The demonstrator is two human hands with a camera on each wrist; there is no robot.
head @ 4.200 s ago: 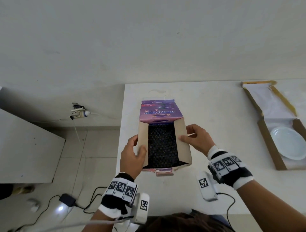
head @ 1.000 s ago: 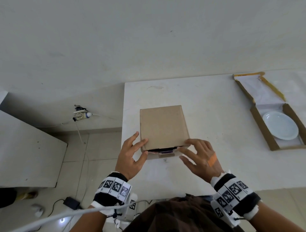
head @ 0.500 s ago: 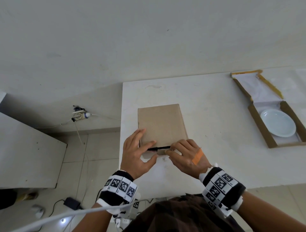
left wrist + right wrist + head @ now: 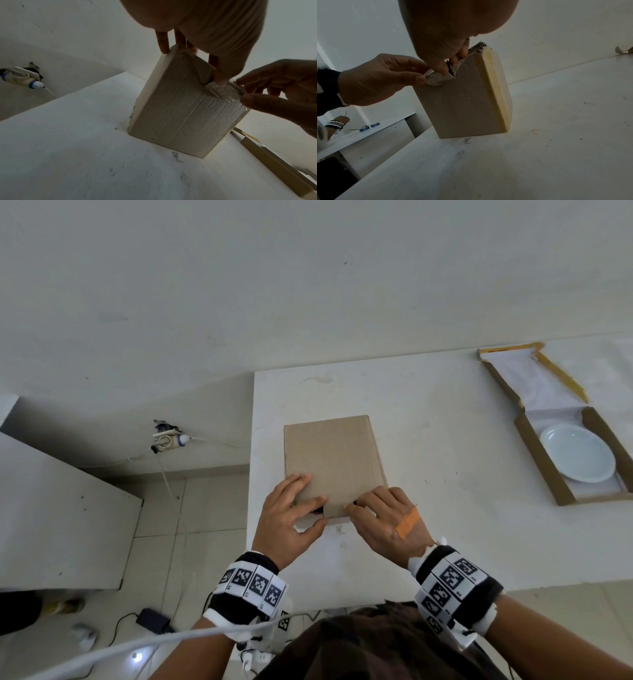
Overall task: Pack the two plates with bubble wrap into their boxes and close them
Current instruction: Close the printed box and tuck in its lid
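Observation:
A brown cardboard box [image 4: 334, 460] lies on the white table [image 4: 445, 535] with its lid folded down. My left hand [image 4: 313, 508] has its fingers on the lid's near left corner and its thumb against the front tuck flap [image 4: 224, 90]. From the other side, my right hand [image 4: 356, 506] pinches the same flap at the near edge. What is inside this box is hidden. At the right stands a second box [image 4: 541, 463], open, with a white plate [image 4: 577, 453] in it; its lid [image 4: 524, 378] lies back with white lining.
The table's left edge runs just left of the box. Beyond it are a wall socket [image 4: 168, 440], a lower table [image 4: 51, 525], and cables and an adapter [image 4: 152, 619] on the floor. Another person's hand [image 4: 337, 123] shows at that lower table.
The box lid, open over dark bubble wrap earlier, is now folded down. Both hands moved to the near edge, and the dark gap at the front flap has narrowed.

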